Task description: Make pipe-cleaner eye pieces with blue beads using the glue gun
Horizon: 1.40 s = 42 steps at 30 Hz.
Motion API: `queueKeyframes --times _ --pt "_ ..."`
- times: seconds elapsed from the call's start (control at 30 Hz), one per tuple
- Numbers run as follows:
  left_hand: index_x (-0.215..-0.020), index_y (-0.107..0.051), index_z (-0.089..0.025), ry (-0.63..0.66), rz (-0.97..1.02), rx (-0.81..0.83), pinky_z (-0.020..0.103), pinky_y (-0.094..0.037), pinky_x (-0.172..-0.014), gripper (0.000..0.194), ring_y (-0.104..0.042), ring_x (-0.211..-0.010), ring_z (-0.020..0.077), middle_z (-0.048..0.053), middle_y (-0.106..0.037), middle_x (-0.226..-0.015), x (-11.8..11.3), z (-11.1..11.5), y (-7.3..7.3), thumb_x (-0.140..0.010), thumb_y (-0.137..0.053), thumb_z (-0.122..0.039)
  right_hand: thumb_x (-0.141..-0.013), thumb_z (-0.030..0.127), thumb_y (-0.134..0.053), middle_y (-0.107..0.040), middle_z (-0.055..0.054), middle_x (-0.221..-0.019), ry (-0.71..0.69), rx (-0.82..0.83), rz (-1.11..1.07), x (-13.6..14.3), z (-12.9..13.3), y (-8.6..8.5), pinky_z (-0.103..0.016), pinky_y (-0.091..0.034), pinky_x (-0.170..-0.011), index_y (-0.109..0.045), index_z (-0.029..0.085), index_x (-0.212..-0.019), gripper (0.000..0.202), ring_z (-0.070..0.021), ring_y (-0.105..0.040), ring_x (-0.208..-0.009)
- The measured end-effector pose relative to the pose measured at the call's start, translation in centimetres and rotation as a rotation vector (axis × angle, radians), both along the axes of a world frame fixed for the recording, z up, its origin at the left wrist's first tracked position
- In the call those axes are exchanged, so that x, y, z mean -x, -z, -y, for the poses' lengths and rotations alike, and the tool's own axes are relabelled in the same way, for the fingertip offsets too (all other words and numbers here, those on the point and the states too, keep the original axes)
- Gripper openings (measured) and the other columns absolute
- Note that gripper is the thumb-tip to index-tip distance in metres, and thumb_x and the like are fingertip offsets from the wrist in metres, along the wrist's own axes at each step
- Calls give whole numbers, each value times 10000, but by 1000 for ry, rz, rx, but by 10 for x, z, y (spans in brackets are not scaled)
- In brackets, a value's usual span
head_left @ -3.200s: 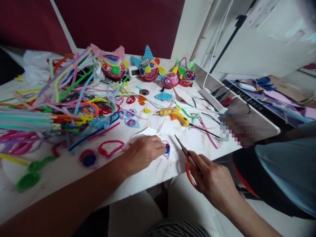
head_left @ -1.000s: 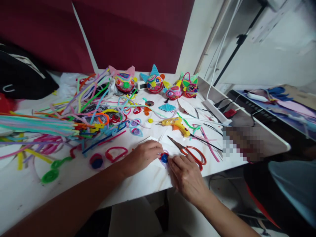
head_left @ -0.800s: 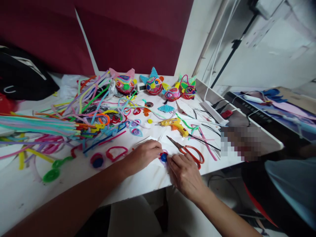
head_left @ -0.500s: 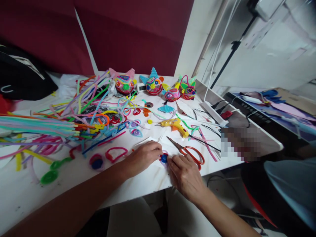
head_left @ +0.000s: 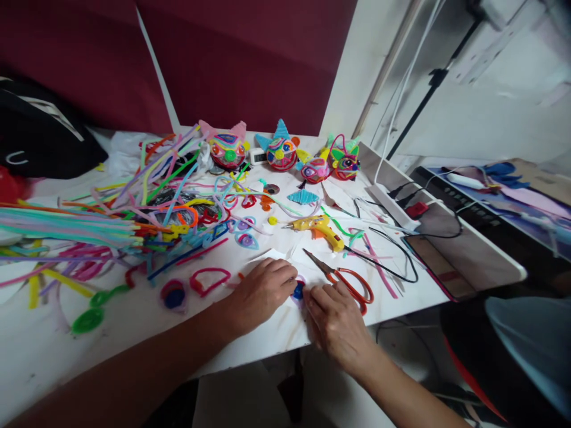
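Observation:
At the table's front edge lies a blue pipe-cleaner coil (head_left: 298,290) with a lilac rim, partly hidden between my hands. My left hand (head_left: 267,288) has its fingers closed at the coil's left side, the fingertips pressed to it. From the right, my right hand (head_left: 334,318) is closed too, its bent fingers on the coil's other edge. Orange-handled scissors (head_left: 341,278) lie just beyond my right hand. To the left of my left arm sit a similar round coil (head_left: 173,295) and a bent red pipe cleaner (head_left: 209,280).
A yellow glue gun (head_left: 317,229) rests behind the scissors. Loose pipe cleaners (head_left: 66,226) pile up on the left. Several decorated animal heads (head_left: 281,153) stand at the back. A white power strip (head_left: 392,205) and a phone (head_left: 439,267) are at the right.
The camera view has shifted slightly, so the things on the table appear a little further right. My left fingers have come down lower over the coil; both hands stay at it.

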<state>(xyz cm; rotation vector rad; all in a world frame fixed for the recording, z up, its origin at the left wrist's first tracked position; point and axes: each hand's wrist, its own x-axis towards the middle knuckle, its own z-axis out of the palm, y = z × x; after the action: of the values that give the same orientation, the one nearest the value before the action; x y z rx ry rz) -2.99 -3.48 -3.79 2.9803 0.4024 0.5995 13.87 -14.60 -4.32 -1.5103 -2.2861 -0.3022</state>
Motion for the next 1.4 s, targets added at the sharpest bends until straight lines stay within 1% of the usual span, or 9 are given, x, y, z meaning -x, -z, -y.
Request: queueKeyframes --times 0.13,0.33,0.4,0.5,0.7,0.93,1.07,1.27,1.4 --pt "-965 -651 -151 0 -9 -54 333 -419 -841 133 -548 -963 197 45 -650 -986 0 1 -1 -964 -524 -191 -813 47 -528 -571 -47 -790 -3 3 18 0 -2 0 -367 -315 -677 -638 139 -846 147 -188 -429 -699" --pt "-939 -648 -151 -8 -10 -115 327 -404 -831 97 -554 -962 186 36 -650 -961 0 0 -1 -947 -553 -161 -891 79 -539 -608 -63 -883 6 0 66 -2 -3 -5 -381 -326 -714 -637 140 -869 117 -204 -449 -767" --pt "-938 -646 -151 -10 -30 -125 323 -403 -830 82 -556 -953 182 32 -648 -955 1 1 -2 -940 -564 -154 -904 76 -541 -631 -69 -945 -9 -8 79 -3 -4 -5 -381 -329 -726 -636 138 -895 113 -201 -467 -796" --pt "-950 -646 -152 -21 -51 -138 324 -405 -828 71 -555 -937 182 30 -648 -960 1 3 -5 -931 -578 -153 -910 101 -562 -649 -70 -959 -51 -15 100 -4 -7 -3 -381 -332 -721 -635 144 -862 98 -199 -485 -818" --pt "-844 -625 -141 -36 -98 -179 329 -403 -772 94 -545 -870 187 34 -633 -884 -2 7 -8 -926 -578 -140 -887 91 -577 -652 -81 -920 -61 -1 98 -5 -10 0 -384 -325 -686 -624 162 -799 122 -199 -485 -794" --pt "-784 -607 -148 -96 -165 -232 350 -395 -702 112 -528 -787 199 22 -606 -819 -7 14 -9 -895 -615 -135 -822 73 -644 -658 -63 -917 -86 -12 62 -5 -8 1 -380 -332 -744 -611 154 -769 103 -195 -488 -789" --pt "-799 -610 -155 -169 -154 -280 357 -395 -703 88 -529 -776 210 19 -598 -815 -8 19 -5 -871 -626 -106 -796 62 -649 -657 -49 -896 -87 -35 31 -3 -8 4 -380 -338 -775 -616 159 -766 108 -193 -490 -776" --pt "-778 -576 -148 -146 -85 -290 367 -402 -670 117 -514 -734 221 23 -579 -787 -7 21 5 -807 -666 -79 -744 33 -628 -660 -57 -907 -79 -76 -15 0 -7 5 -395 -368 -827 -627 153 -792 129 -201 -503 -763" --pt "-795 -564 -152 -144 -62 -272 366 -395 -667 115 -506 -725 220 23 -571 -783 -5 20 7 -809 -639 -66 -716 18 -576 -669 -86 -892 -120 -138 -58 2 -8 7 -403 -413 -796 -641 149 -831 186 -220 -510 -749"
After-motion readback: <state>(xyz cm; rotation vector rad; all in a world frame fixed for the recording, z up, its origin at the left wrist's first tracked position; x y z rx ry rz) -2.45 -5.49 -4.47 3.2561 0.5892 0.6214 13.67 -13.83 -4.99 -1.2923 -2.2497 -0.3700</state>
